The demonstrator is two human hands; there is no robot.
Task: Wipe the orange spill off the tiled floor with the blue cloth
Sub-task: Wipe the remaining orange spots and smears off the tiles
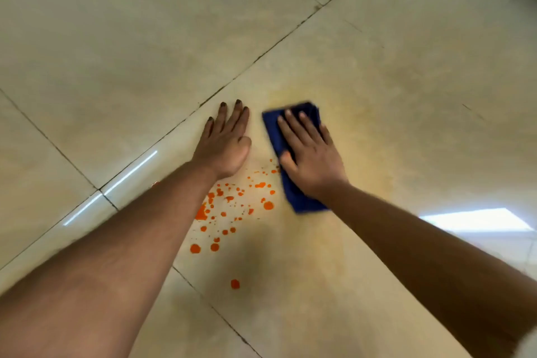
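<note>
- Nearest the camera, two bare forearms reach forward over the tiled floor (pixel 392 73), one from the lower left and one from the lower right, with pale tile showing between them
- A dark grout line runs between the forearms toward the bottom edge; a lone orange drop lies just beside it, apart from the rest
- Farther on, the orange spill (pixel 229 206) lies scattered as many small drops and a few larger blots on the tile between the two wrists, its left edge partly hidden under the left forearm
- The blue cloth (pixel 290 136) lies flat on the floor just right of the spill, folded into a long strip; its near end sticks out below the right wrist and its far end shows beyond the fingertips
- The right hand (pixel 309 157) lies palm down on the cloth, fingers straight and slightly spread, pressing it against the tile; the thumb lies at the cloth's left edge close to the nearest drops
- The left hand (pixel 225 148) rests flat on bare tile just beyond the spill, fingers straight and together, holding nothing; a narrow strip of floor separates it from the cloth
- A long grout line crosses diagonally just past the left fingertips
- Beyond both hands the floor stretches away as wide tile, with a faint yellowish tint around the cloth
</note>
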